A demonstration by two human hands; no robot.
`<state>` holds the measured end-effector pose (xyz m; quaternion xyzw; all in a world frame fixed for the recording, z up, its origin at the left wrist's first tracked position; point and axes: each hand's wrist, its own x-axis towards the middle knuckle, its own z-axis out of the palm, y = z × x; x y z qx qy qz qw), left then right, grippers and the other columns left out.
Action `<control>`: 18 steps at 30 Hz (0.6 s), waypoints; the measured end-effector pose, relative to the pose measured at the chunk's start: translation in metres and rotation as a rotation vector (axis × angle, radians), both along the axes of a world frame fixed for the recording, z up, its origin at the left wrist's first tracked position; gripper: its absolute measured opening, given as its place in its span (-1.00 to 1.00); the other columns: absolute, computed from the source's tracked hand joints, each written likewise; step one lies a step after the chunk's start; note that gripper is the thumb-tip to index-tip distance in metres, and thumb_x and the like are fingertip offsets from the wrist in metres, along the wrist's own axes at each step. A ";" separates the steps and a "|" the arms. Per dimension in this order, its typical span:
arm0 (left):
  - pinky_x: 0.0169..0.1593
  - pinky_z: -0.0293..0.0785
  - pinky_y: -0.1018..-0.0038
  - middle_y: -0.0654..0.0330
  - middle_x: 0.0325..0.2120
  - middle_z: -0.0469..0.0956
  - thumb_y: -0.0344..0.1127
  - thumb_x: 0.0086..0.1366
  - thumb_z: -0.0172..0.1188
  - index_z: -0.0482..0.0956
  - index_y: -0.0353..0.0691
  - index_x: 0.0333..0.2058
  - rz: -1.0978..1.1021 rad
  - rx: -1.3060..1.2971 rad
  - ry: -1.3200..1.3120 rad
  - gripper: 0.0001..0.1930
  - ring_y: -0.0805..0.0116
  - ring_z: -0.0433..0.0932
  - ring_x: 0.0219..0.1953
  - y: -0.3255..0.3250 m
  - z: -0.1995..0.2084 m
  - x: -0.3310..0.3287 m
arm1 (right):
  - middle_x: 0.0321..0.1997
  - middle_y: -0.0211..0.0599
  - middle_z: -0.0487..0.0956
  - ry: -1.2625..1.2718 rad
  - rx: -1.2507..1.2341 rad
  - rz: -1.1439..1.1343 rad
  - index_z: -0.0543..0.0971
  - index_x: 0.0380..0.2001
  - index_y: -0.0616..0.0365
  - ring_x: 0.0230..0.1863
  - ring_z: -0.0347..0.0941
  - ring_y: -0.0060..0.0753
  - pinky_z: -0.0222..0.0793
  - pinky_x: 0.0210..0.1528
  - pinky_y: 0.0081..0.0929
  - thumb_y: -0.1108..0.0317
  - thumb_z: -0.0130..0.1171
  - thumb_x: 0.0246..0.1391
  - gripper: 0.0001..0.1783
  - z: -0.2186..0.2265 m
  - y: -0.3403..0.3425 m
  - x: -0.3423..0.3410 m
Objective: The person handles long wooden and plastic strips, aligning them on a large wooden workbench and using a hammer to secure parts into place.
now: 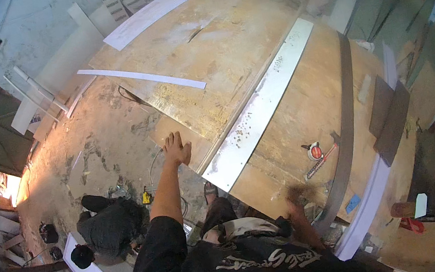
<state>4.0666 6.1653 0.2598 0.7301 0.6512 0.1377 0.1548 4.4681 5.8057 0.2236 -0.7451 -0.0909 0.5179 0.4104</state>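
My left hand [177, 150] rests with its fingers spread on the near left corner of the wooden work table [180, 99], holding nothing. Just right of it lies a long white board strip [258, 108], dotted with dark crumbs or debris. My right hand [296, 211] is low over the near edge of the table, smeared by motion. A dark brownish blur shows at its fingers; whether it is something held cannot be made out. Beyond that hand lie a round red-and-white tape measure [315, 152] and a hammer [330, 155] beside a red-and-black slim tool [316, 168].
A long dark brown strip [347, 109] curves along the table's right side, near dark panels [390, 111]. A thin white strip [143, 78] overhangs the left edge. Another person in dark clothes [109, 227] crouches on the floor at left, near a yellow tool [146, 197].
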 end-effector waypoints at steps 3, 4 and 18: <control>0.34 -0.20 -0.20 -0.09 0.36 0.04 0.24 0.28 -0.05 0.08 -0.14 0.35 0.153 0.019 0.064 -0.19 -0.17 -0.04 0.39 -0.008 -0.013 -0.001 | -0.24 -0.25 0.60 -0.245 0.080 0.065 0.57 -0.12 0.28 -0.26 0.47 -0.33 0.39 -0.23 -0.28 0.05 0.19 0.12 -0.52 0.070 0.005 -0.022; 0.35 -0.23 -0.20 -0.07 0.36 0.05 0.25 0.29 -0.07 0.08 -0.11 0.35 0.194 0.060 0.064 -0.20 -0.15 -0.05 0.40 -0.009 -0.021 0.000 | -0.24 -0.23 0.60 -0.339 0.088 0.104 0.58 -0.13 0.30 -0.26 0.48 -0.31 0.39 -0.22 -0.29 0.05 0.21 0.11 -0.52 0.079 0.005 -0.024; 0.15 0.35 0.34 -0.05 0.06 0.49 0.05 0.39 0.01 0.39 -0.27 0.18 -0.128 -0.777 -0.715 -0.43 0.10 0.45 0.12 -0.024 -0.179 -0.006 | -0.15 -0.28 0.59 -0.351 0.417 0.144 0.55 -0.11 0.35 -0.13 0.47 -0.43 0.35 -0.06 -0.40 0.09 0.30 0.08 -0.49 0.353 0.124 -0.128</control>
